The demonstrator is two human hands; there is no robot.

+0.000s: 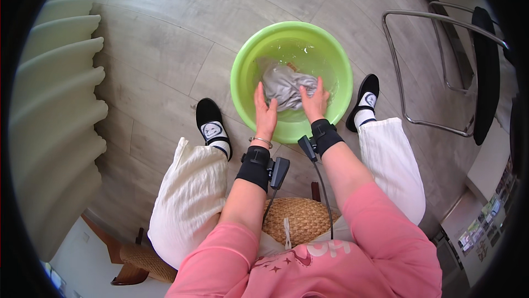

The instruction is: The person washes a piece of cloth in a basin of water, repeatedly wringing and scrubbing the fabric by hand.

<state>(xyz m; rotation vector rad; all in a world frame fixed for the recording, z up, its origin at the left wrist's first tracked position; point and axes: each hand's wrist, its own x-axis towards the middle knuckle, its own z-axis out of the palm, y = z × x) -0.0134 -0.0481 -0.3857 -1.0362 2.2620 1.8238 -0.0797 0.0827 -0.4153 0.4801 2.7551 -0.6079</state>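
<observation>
A wet, crumpled light-grey cloth [284, 87] lies in a round lime-green basin [237, 80] that stands on the floor between my feet. Clear water with a few bright glints shows in the far part of the basin. My left hand [265, 113] reaches over the near rim at the cloth's left edge, fingers stretched out and thumb apart. At the cloth's right edge is my right hand [316, 101], its thumb and forefinger spread, the thumb against the fabric. Neither hand has closed round the cloth. A small orange-brown patch [292, 67] shows at its far edge.
Black wrist straps with small devices [280, 172] and cables sit on both forearms. My black shoes [211, 124] flank the basin. A metal-framed chair [405, 116] stands at the right, a pale curtain [66, 105] hangs at the left. Beneath me is a woven seat [303, 218].
</observation>
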